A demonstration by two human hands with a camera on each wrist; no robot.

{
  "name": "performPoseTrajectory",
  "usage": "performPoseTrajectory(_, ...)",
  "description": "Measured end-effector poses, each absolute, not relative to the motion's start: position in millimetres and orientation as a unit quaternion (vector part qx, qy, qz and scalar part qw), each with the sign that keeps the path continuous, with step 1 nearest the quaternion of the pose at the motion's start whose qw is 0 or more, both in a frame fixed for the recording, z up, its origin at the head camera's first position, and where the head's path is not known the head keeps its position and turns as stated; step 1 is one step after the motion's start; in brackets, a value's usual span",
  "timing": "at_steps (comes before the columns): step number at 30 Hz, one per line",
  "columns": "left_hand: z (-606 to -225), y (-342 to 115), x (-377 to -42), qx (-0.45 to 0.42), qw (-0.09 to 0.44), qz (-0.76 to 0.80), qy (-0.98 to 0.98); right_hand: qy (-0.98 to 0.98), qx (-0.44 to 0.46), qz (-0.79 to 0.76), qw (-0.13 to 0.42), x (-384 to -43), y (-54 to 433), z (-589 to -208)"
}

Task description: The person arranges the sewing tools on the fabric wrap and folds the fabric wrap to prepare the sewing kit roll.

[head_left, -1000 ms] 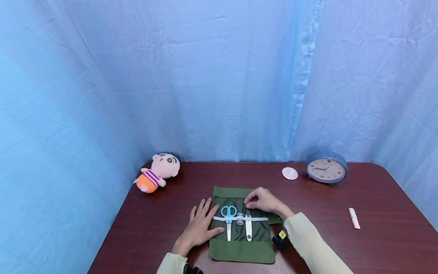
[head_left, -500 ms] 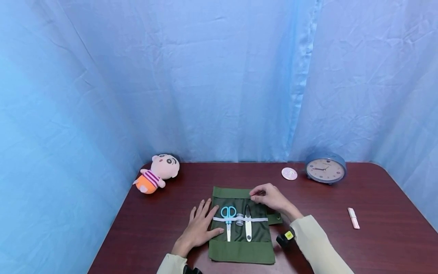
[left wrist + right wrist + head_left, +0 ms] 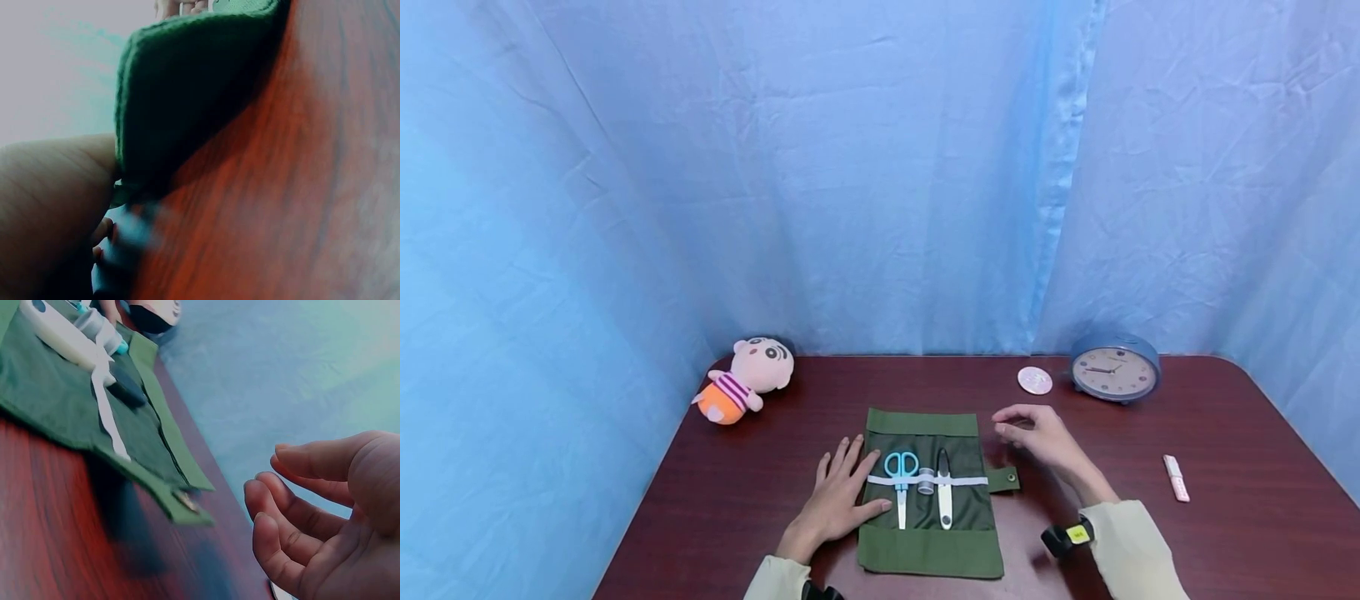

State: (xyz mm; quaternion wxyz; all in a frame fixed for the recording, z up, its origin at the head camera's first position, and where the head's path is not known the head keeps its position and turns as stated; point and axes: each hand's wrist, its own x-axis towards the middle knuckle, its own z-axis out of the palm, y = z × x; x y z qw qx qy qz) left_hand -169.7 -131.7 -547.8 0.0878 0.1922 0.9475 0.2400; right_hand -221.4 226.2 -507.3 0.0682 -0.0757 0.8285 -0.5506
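Note:
A green fabric pouch (image 3: 928, 553) lies unfolded on the table, a white elastic band (image 3: 966, 480) running across it. Under the band sit light-blue-handled scissors (image 3: 902, 500), a small grey spool (image 3: 926, 481) and a white tool with a dark tip (image 3: 945, 504). My left hand (image 3: 838, 500) rests with spread fingers on the pouch's left edge, thumb over the fabric. To the right of the pouch, my right hand (image 3: 1037, 433) is in the air with loosely bent fingers and nothing between them; the right wrist view shows the same hand (image 3: 319, 519) apart from the pouch's snap tab (image 3: 187, 509).
A plush doll (image 3: 741, 379) lies at the back left of the dark red table (image 3: 820, 392). At the back right stand a round pink disc (image 3: 1035, 380) and a blue alarm clock (image 3: 1115, 369). A small pink-and-white stick-shaped item (image 3: 1176, 478) lies farther right.
My right hand has moved from the white tool's dark tip, rightward off the pouch, uncovering the tip and the snap tab. The left hand has stayed in place.

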Motion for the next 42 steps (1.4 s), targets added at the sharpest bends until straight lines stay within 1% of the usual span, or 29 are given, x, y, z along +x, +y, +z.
performPoseTrajectory(9,-549,-130,-171,0.196,0.089,0.243,0.946,0.839,-0.030,-0.543,0.023,-201,268,-508)
performPoseTrajectory(17,-546,-130,-172,0.193,0.095,0.246,0.945,0.843,0.029,-0.537,0.023,-183,306,-511)
performPoseTrajectory(24,-548,-131,-171,0.195,0.091,0.242,0.946,0.840,0.081,-0.537,0.008,-172,339,-516)
performPoseTrajectory(32,-552,-134,-170,0.197,0.086,0.245,0.945,0.829,0.132,-0.542,0.018,-159,374,-516)
performPoseTrajectory(37,-552,-134,-170,0.195,0.086,0.248,0.945,0.805,0.159,-0.572,0.004,-153,394,-516)
performPoseTrajectory(42,-551,-133,-170,0.194,0.086,0.249,0.945,0.776,0.172,-0.606,-0.026,-149,411,-522)
